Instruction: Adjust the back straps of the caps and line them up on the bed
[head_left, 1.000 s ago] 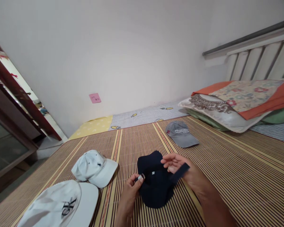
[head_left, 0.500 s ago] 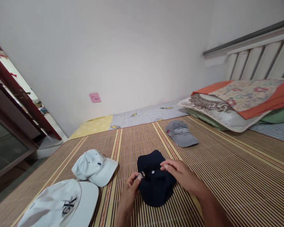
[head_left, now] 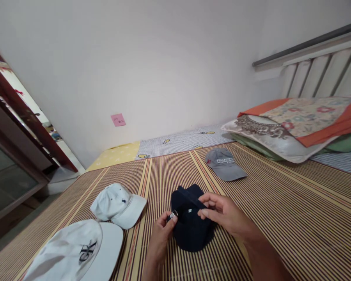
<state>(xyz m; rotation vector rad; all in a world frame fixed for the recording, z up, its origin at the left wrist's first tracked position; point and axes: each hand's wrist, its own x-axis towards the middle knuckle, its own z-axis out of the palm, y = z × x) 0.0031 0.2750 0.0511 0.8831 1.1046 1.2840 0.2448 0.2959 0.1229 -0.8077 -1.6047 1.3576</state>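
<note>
A dark navy baseball cap (head_left: 193,234) lies on the striped mat between my hands, its inside partly showing with a small white label. My left hand (head_left: 160,234) pinches the metal buckle (head_left: 173,214) at the cap's left edge. In my right hand (head_left: 219,210) is the cap's loose strap (head_left: 190,197), gripped between thumb and fingers and stretching up and left across the cap's opening. Left of my hands sit a white cap with a small dark emblem (head_left: 118,205) and, nearer, a larger white cap with black letters (head_left: 73,249).
Beyond the navy cap, a grey cap (head_left: 225,164) rests on the striped mat (head_left: 280,218). Stacked pillows (head_left: 298,128) lie at the back right below a white slatted headboard (head_left: 324,74). A pink note (head_left: 118,120) is on the wall; a door (head_left: 32,117) stands at the left.
My right hand has taken hold of the strap, which now shows raised across the cap's opening. My left hand stays at the buckle, which has turned slightly.
</note>
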